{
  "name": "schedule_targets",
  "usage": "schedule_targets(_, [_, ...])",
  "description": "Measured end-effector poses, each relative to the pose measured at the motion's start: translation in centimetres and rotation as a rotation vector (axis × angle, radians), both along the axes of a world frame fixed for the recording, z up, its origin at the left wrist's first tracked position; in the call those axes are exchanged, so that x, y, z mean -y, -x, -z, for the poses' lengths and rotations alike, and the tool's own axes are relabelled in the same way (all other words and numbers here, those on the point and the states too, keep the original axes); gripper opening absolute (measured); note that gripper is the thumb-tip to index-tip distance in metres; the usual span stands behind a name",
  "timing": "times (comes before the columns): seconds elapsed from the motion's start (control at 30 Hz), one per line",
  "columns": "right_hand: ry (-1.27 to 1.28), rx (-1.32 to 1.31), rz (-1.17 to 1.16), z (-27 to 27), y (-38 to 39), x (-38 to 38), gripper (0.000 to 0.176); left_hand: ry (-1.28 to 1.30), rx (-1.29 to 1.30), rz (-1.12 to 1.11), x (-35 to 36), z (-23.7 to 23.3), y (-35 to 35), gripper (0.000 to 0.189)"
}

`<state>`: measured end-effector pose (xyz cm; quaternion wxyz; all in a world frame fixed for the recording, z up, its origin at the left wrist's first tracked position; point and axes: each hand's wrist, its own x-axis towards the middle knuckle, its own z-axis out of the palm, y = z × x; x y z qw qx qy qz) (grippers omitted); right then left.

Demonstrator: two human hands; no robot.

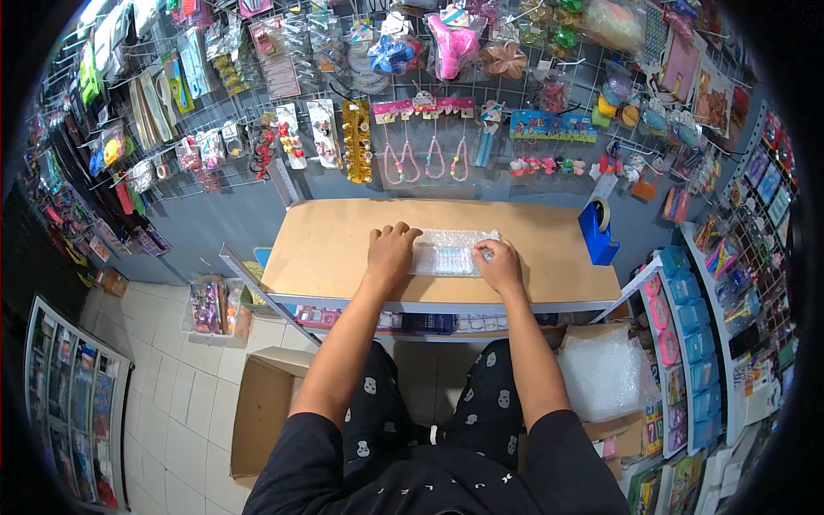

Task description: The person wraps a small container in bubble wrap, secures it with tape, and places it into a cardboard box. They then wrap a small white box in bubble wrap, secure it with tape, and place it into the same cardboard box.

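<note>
A flat item wrapped in bubble wrap (448,257) lies on the wooden table, with pale blue and pink shapes showing through its lower part. At its left edge rests my left hand (392,253), its fingers curled at the upper left; what its fingertips hold is hidden. My right hand (498,260) pinches the right edge of the wrap between thumb and forefinger. A loose flap of the wrap extends above the item, towards the back of the table.
The wooden table (326,232) bears a blue tape dispenser (598,233) at its right end. An open cardboard box (257,412) stands on the floor at left. More bubble wrap (605,373) sits in a box at right. Hanging goods cover the wall rack.
</note>
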<state>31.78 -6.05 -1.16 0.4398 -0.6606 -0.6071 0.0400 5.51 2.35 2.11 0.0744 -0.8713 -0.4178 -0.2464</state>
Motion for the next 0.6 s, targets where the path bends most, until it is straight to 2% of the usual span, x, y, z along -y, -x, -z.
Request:
schedule_targets(0.1, [-0.02,0.015,-0.001,0.0,0.0,0.2,0.018,0.005,0.08,0.113,0.5,-0.7,-1.2,0.037])
schedule_targets(0.2, [-0.009,0.018,0.012,0.2,-0.1,0.1,0.018,0.121,-0.069,0.241,2.5,-1.7,-2.3,0.036])
schedule_targets(0.5, [-0.087,0.047,-0.012,0.5,-0.2,0.0,0.017,0.164,-0.122,0.13,3.2,0.2,-5.5,0.036])
schedule_targets(0.6, [-0.184,-0.044,0.027,0.7,-0.5,-0.2,0.019,0.185,-0.146,0.118,3.1,0.4,-5.9,0.035])
